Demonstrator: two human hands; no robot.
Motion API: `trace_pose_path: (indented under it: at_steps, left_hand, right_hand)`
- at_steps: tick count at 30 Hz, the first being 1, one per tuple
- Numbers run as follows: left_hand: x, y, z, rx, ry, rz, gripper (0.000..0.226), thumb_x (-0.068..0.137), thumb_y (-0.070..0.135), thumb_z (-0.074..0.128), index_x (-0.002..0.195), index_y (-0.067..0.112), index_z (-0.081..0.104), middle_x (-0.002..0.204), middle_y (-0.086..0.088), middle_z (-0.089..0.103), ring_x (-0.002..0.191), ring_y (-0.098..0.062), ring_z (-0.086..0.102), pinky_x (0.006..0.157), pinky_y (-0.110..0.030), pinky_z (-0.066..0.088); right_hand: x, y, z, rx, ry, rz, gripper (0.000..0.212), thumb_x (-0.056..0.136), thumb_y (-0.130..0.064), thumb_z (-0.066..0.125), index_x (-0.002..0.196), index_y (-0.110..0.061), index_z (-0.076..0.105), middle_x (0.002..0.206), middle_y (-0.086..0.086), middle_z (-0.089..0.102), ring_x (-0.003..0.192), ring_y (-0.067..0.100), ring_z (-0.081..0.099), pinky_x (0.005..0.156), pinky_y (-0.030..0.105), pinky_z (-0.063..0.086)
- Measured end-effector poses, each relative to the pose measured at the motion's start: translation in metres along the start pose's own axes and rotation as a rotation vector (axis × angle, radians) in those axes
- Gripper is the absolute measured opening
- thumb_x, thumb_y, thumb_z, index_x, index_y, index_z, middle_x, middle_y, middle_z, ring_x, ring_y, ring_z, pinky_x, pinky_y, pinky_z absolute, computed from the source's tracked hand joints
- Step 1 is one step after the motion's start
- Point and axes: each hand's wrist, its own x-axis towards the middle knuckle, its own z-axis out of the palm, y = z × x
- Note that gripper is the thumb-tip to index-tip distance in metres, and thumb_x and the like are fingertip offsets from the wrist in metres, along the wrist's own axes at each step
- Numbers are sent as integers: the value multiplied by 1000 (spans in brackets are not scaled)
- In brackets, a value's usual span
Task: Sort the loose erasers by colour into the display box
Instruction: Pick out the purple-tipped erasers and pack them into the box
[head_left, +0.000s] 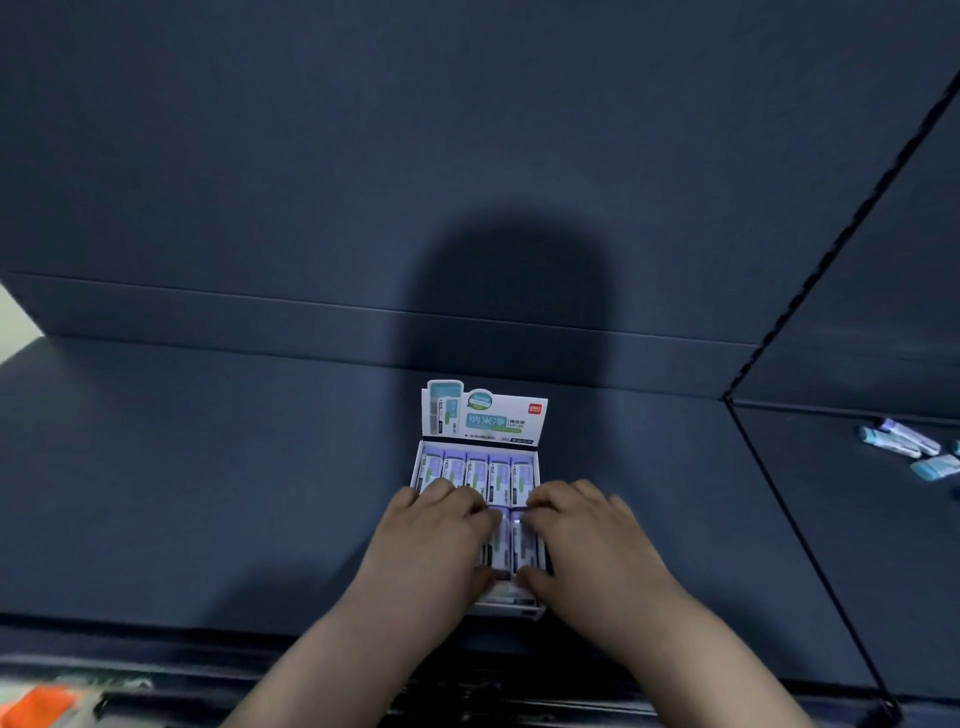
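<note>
Centred on a dark blue table (208, 467): a white box (519, 610), open, with its flap (483, 418) standing upright at the back. Printed on the flap: large pale teal Chinese characters, a green-and-teal bubble above them and a small red logo square in the top right corner, all too blurred to read with confidence.

Inside, purple-ended erasers (478, 473) in white sleeves with small, unreadable print: five side by side in the back row, two visible in the front row between the hands.

Left hand (431, 535) and right hand (587, 535) both palm down over the front of the box, forearms reaching in from the bottom edge. Fingers curled on each, tips bunched at the far ends of the front-row erasers, thumbs against the near ends, pinching them lengthwise.

Well apart, at the right edge: loose erasers (901, 440), at least three, mostly blue-ended, one purple-ended.

In the bottom left corner: something orange (41, 699), blurred.
</note>
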Motion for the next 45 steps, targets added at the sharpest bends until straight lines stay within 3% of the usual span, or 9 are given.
trace_pose_path:
  at_steps: [2, 6, 10, 13, 15, 21, 25, 30, 45]
  left_hand:
    - [2, 0, -2, -10, 7, -7, 51, 42, 54, 83, 87, 33, 72, 83, 15, 65, 79, -11, 62, 64, -28, 48]
    - [2, -1, 1, -15, 47, 4, 47, 87, 45, 55, 131, 28, 47, 130, 12, 48, 123, -13, 39, 97, -28, 26]
    - [4, -2, -1, -36, 15, -11, 44, 89, 42, 53, 130, 27, 47, 130, 11, 48, 122, -13, 39, 96, -27, 24]
    - [4, -3, 1, -36, 41, 7, 43, 88, 42, 53, 128, 27, 49, 129, 11, 49, 120, -13, 40, 95, -28, 23]
    - [4, -4, 2, -44, 25, -6, 45, 88, 44, 53, 129, 27, 48, 129, 11, 48, 120, -13, 39, 96, -28, 23]
    - [10, -3, -11, 7, -11, 37, 59, 89, 49, 48, 142, 30, 30, 137, 8, 42, 127, -17, 36, 100, -31, 23]
    - [20, 6, -19, 77, 11, 69, 52, 92, 42, 47, 139, 24, 36, 135, 3, 46, 126, -21, 37, 99, -35, 25]
    - [28, 42, -24, 149, 18, 83, 46, 94, 44, 43, 134, 22, 40, 129, -1, 48, 123, -24, 39, 96, -38, 27]
    - [55, 261, -2, 123, 83, 86, 48, 97, 44, 39, 139, 22, 36, 133, 1, 47, 124, -21, 38, 100, -35, 26]
  right_hand:
    - [0, -2, 1, -19, 4, 16, 41, 87, -38, 50, 125, -22, 50, 130, -9, 41, 120, 17, 33, 96, 31, 27]
    - [0, -6, 3, -29, 16, 36, 38, 89, -36, 49, 123, -21, 50, 128, -7, 42, 120, 18, 34, 96, 31, 28]
    - [-2, -7, 10, -14, 46, 69, 34, 83, -33, 57, 114, -21, 57, 120, -8, 48, 114, 19, 43, 92, 32, 33]
    - [-4, -6, 17, -15, 97, 86, 30, 52, -33, 78, 80, -26, 68, 87, -12, 62, 80, 15, 60, 65, 26, 46]
    - [-7, -6, 21, 10, 136, 105, 32, 47, -30, 81, 76, -26, 68, 83, -12, 63, 73, 14, 61, 59, 25, 47]
    - [-9, -8, 17, 196, 150, 141, 35, 66, -30, 69, 99, -19, 68, 98, -4, 65, 86, 21, 63, 74, 34, 54]
    - [-14, 4, 5, 146, 183, 195, 36, 71, -29, 72, 104, -16, 66, 103, 1, 65, 93, 26, 61, 79, 39, 53]
    - [-38, 34, -6, 31, 75, 267, 47, 87, -43, 54, 129, -21, 50, 131, -3, 49, 123, 20, 42, 101, 32, 36]
    - [-201, 202, -32, -96, 22, 335, 55, 89, -54, 45, 135, -26, 40, 135, -4, 45, 124, 18, 39, 101, 31, 35]
